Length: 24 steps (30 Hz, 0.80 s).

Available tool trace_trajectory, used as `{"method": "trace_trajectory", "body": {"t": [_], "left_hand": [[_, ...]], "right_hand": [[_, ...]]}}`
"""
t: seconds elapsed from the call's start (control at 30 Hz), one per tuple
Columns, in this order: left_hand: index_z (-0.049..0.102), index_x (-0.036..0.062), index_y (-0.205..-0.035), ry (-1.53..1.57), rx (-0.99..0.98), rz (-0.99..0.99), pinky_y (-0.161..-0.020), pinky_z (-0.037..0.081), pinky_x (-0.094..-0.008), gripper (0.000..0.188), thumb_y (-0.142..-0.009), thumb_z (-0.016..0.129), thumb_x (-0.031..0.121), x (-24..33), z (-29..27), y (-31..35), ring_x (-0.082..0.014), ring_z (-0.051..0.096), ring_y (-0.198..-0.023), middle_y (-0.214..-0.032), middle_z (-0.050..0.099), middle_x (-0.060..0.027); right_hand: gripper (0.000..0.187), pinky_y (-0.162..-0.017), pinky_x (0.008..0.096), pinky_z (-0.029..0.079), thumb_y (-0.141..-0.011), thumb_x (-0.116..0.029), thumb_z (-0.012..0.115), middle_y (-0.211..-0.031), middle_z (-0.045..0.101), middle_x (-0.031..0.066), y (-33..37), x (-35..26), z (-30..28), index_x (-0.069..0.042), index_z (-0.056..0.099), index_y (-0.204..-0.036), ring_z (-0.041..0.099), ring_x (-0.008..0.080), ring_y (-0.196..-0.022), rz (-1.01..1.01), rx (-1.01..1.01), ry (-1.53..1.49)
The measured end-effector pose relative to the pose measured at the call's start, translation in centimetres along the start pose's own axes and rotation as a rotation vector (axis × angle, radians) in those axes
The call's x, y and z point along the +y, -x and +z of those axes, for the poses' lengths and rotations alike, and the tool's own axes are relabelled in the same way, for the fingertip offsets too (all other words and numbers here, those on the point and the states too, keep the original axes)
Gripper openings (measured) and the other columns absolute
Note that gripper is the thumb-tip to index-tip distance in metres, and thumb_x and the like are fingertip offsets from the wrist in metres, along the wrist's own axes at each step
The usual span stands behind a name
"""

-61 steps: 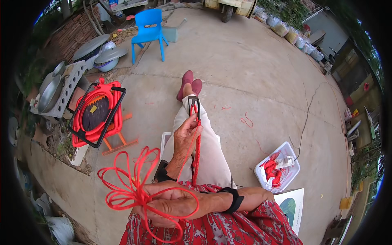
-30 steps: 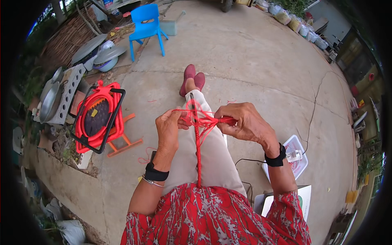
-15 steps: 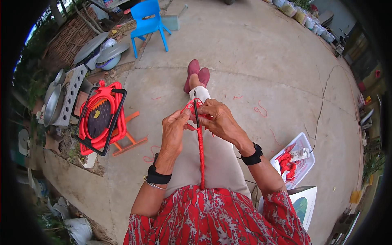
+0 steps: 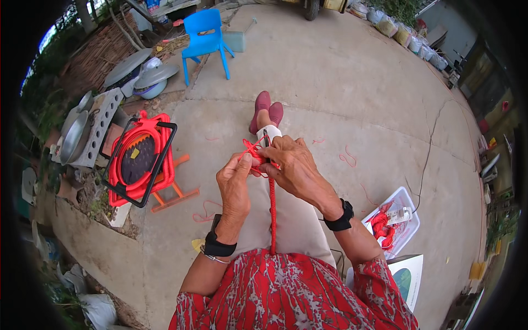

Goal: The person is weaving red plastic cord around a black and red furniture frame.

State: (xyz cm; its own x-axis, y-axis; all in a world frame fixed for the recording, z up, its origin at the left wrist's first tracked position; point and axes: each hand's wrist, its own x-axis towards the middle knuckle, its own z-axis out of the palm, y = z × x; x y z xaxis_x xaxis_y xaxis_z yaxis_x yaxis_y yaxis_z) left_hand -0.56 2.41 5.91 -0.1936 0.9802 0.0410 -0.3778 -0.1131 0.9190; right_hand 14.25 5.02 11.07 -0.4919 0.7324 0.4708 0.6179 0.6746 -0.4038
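Observation:
Over my lap, my left hand (image 4: 234, 180) pinches red cord (image 4: 251, 147) between thumb and fingertips. Loose loops of that cord spread above and between both hands. My right hand (image 4: 295, 165) has its fingers closed at the upper part of a slim rod (image 4: 273, 214), whose lower length is covered in tight red braided cord and reaches down to my shirt. A dark bare tip (image 4: 266, 137) shows above my right fingers. The exact crossing of the strands is hidden behind the fingertips.
To the right stands a white plastic basket (image 4: 413, 226) with red cord bundles (image 4: 382, 228), beside a white box (image 4: 416, 280). A red folding seat with black frame (image 4: 144, 159) lies left. Farther off is a blue chair (image 4: 203, 38). Red cord scraps (image 4: 347, 157) lie on the concrete.
My right fingers now cover more of the rod's dark upper part. My left hand has drawn the loose cord slightly left of the rod. The whole view has shifted a little.

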Motion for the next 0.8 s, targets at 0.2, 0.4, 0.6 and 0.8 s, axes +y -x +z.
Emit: {"method": "trace_trajectory", "body": {"t": [0.2, 0.4, 0.6, 0.8], "left_hand": [[0.065, -0.0004, -0.092, 0.024, 0.084, 0.021, -0.072, 0.044, -0.0267, 0.028, -0.094, 0.058, 0.026, 0.4, -0.8, 0.2, -0.0095, 0.056, -0.08, -0.088, 0.062, -0.0017], [0.062, 0.0013, -0.096, 0.016, -0.084, -0.013, -0.075, 0.043, -0.0252, 0.028, -0.094, 0.058, 0.029, -0.8, -0.6, 0.0, -0.0091, 0.056, -0.084, -0.092, 0.063, -0.0022], [0.059, -0.0016, -0.111, 0.028, -0.106, -0.101, -0.074, 0.044, -0.0229, 0.033, -0.089, 0.065, 0.023, -2.5, 1.7, 1.9, -0.0074, 0.055, -0.084, -0.095, 0.063, -0.0029], [0.056, -0.0037, -0.12, -0.049, -0.161, -0.039, -0.071, 0.046, -0.0217, 0.041, -0.085, 0.068, 0.014, -4.5, 1.5, 2.3, -0.0057, 0.054, -0.079, -0.093, 0.062, -0.0024]], "right_hand": [[0.019, -0.071, 0.0357, 0.042, -0.083, -0.017, 0.068, -0.088, 0.059, 0.0085, 1.4, -0.8, -1.6, -0.003, 0.065, -0.096, 0.056, 0.0232, -0.086, 0.102, 0.054, -0.356], [0.023, -0.065, 0.0312, 0.044, -0.094, -0.023, 0.059, -0.075, 0.054, 0.0063, 5.6, -2.3, -5.8, -0.001, 0.055, -0.097, 0.055, 0.0173, -0.072, 0.248, 0.151, -1.148], [0.027, -0.045, 0.0284, 0.038, -0.095, -0.028, 0.056, -0.063, 0.039, -0.0004, 9.4, -5.5, -10.1, -0.002, 0.052, -0.098, 0.036, 0.0081, -0.046, 0.301, 0.357, -1.347], [0.021, -0.042, 0.0244, 0.028, -0.099, -0.028, 0.049, -0.063, 0.036, -0.0025, 10.3, -7.4, -11.4, -0.009, 0.039, -0.098, 0.03, 0.0065, -0.043, 0.155, 0.204, -1.697]]}}
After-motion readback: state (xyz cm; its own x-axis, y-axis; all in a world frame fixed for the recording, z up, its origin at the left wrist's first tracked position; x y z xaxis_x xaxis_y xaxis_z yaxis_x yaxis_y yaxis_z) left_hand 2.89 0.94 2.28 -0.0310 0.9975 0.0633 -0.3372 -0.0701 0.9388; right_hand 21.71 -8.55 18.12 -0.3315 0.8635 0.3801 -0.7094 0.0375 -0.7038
